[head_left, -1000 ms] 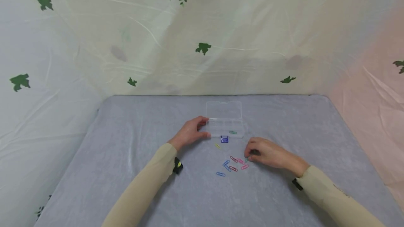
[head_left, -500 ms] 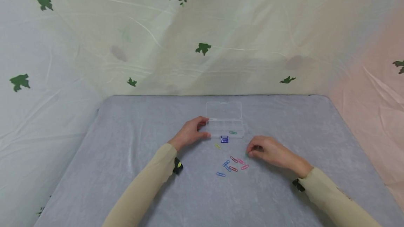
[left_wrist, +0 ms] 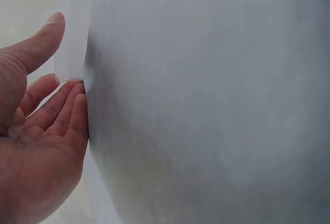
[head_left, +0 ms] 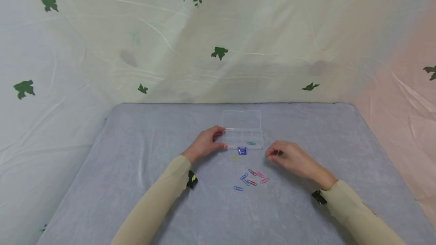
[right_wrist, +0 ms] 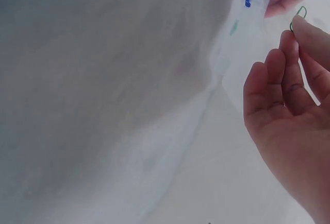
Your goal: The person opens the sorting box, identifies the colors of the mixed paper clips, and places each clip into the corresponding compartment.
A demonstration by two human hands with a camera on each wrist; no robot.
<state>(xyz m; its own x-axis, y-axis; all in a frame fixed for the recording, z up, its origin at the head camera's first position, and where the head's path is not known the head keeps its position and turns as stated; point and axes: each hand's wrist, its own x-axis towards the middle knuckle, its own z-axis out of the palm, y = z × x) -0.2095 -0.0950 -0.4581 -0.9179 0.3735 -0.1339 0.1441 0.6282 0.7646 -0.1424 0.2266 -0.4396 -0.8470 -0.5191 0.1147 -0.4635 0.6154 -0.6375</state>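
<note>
A clear plastic box lies on the table with its lid laid back and its blue latch facing the person. Inside, at the right, is one green paper clip. My left hand grips the box's left end, thumb at the front and fingers at the back. Between thumb and forefinger, my right hand pinches another green paper clip, whose looped end sticks out in the right wrist view. That hand is right of the box's near right corner, above the cloth.
Blue paper clips, red paper clips and pink paper clips lie loosely grouped in front of the box. A yellow paper clip sits closer to the latch. Grey cloth covers the table, and patterned curtains hang behind.
My right hand has lifted the green paper clip from beside the pink ones and carried it away from the person, toward the box. The left hand and box have stayed put.
</note>
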